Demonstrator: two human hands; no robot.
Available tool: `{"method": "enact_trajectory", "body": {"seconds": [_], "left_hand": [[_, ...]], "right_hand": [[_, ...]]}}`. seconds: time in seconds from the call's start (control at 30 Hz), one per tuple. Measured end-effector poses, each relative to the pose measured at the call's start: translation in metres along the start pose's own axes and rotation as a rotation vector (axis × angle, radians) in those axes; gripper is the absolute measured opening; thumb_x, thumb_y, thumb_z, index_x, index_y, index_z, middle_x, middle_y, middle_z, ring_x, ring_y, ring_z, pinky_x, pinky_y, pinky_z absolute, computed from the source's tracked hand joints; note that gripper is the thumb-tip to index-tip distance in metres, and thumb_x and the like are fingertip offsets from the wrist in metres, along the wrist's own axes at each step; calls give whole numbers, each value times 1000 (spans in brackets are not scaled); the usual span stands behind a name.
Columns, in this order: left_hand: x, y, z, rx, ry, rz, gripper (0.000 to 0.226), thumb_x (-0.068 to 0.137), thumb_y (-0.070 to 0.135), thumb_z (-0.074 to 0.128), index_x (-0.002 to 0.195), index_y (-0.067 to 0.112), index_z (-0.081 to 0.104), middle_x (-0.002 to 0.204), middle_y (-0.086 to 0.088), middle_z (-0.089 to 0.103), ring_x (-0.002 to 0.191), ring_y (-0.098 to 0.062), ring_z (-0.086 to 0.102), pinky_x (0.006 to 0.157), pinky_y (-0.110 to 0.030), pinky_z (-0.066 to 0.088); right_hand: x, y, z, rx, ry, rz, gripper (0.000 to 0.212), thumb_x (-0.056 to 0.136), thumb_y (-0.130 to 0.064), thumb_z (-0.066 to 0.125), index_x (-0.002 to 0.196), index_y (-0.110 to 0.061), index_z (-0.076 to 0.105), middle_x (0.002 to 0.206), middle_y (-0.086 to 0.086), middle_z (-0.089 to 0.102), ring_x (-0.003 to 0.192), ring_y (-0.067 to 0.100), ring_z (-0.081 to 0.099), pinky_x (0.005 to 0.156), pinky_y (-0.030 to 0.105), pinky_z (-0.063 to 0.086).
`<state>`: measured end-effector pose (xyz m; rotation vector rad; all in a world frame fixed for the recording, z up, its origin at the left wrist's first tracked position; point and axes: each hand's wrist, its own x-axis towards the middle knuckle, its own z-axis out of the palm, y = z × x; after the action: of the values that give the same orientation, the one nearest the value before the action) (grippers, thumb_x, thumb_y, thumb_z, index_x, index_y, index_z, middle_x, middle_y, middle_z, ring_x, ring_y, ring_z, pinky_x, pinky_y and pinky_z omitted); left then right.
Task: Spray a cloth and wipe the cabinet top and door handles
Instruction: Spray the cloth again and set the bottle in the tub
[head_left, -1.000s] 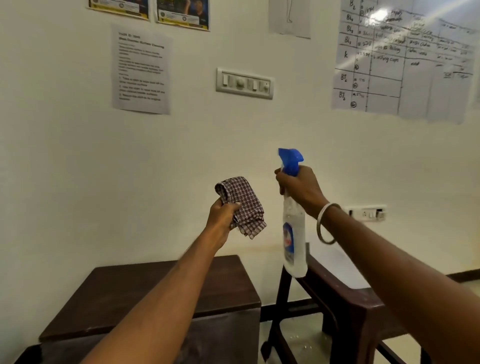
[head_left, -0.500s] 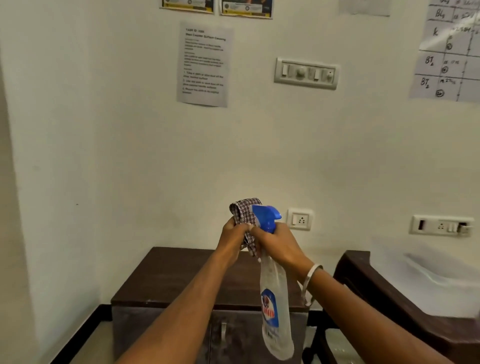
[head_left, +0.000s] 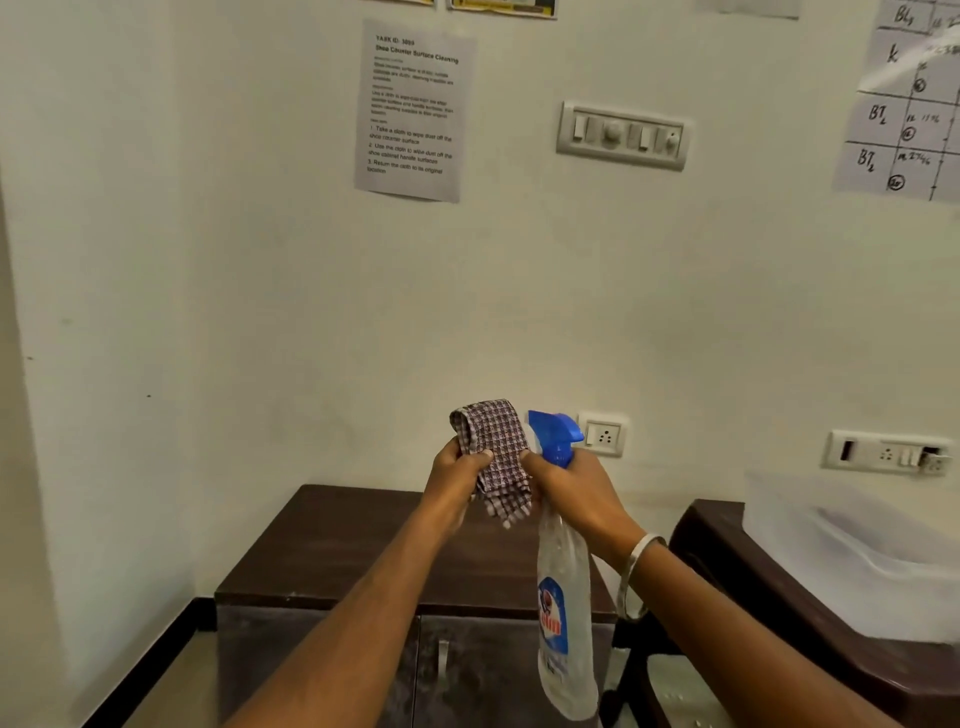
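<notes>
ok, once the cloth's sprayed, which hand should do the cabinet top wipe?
Left, probably. The left hand already grips the cloth and sits above the cabinet top. The right hand is wrapped around the spray bottle, so it would have to put that down first.

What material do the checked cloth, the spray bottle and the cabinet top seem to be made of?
Checked cloth: woven fabric, likely cotton; it folds softly and its edge looks frayed.
Spray bottle: clear glossy plastic, see-through with a printed label, and an opaque blue plastic trigger head.
Cabinet top: dark brown, matte, probably wood or laminate; the grain is not clear.
</notes>
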<state>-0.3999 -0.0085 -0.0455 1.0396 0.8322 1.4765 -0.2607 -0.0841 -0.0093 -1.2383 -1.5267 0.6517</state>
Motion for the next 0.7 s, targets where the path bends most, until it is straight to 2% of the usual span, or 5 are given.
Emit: {"method": "enact_trajectory", "body": {"seconds": [0.17, 0.33, 0.47, 0.57, 0.7], "left_hand": [[-1, -1, 3, -7, 2, 5, 27, 89, -1, 52, 110, 13, 60, 102, -7, 69, 93, -22, 67, 72, -31, 54], [-4, 2, 8, -70, 7, -38, 25, 89, -1, 45, 102, 9, 64, 91, -9, 71, 79, -20, 68, 59, -28, 54], [-6, 4, 10, -193, 18, -103, 25, 93, 9, 40, 94, 8, 65, 82, -8, 71, 69, -18, 68, 50, -24, 53], [-5, 4, 8, -244, 33, -105, 25, 93, 11, 39, 95, 7, 64, 82, -9, 72, 73, -20, 68, 54, -27, 54], [-3, 3, 8, -287, 46, -87, 25, 92, 8, 38, 94, 5, 63, 86, -12, 70, 81, -25, 66, 66, -35, 52]], "right_hand": [[-6, 5, 0, 1, -34, -16, 22, 89, -33, 62, 74, -17, 59, 54, -9, 58, 49, -1, 56, 52, 17, 45], [-19, 11, 10, -13, -120, 21, 23, 88, -31, 62, 84, -9, 62, 62, 1, 59, 57, 11, 57, 57, 23, 49], [-24, 13, 13, -48, -130, 32, 19, 88, -26, 60, 78, -11, 59, 61, 3, 57, 56, 12, 55, 56, 23, 48], [-26, 15, 10, -53, -120, 38, 17, 88, -25, 61, 78, -11, 59, 61, 2, 57, 55, 10, 54, 55, 21, 47], [-25, 17, 0, -21, -53, 71, 18, 89, -26, 61, 82, -9, 60, 64, 4, 57, 59, 13, 54, 58, 26, 46]]}}
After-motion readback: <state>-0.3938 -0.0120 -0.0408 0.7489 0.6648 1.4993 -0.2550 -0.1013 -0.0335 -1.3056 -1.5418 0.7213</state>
